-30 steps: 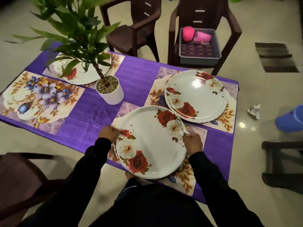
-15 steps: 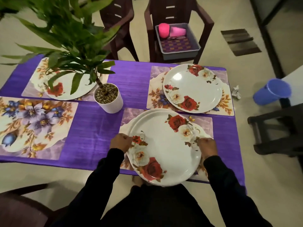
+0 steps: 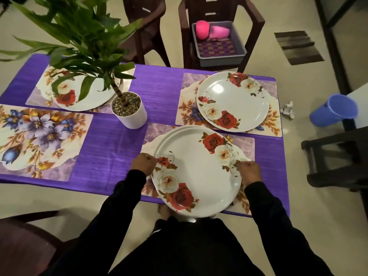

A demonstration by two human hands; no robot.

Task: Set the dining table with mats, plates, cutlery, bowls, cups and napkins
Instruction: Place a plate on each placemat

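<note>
I pinch the top plate (image 3: pixel 199 172) with left hand (image 3: pixel 143 163) and right hand (image 3: pixel 249 172); lift level, leaving the lower plate (image 3: pixel 169 134) matted.

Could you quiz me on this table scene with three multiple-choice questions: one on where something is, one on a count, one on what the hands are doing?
1. Where is the grey tub? A on a chair; B on the table; C on the floor.
2. How many mats have no plate? A none; B one; C three.
3. The hands hold what? A cup; B nothing; C plates.

A: it sits on the chair seat.
B: only the near left mat is bare.
C: left hand and right hand grip the stacked plates.
</note>
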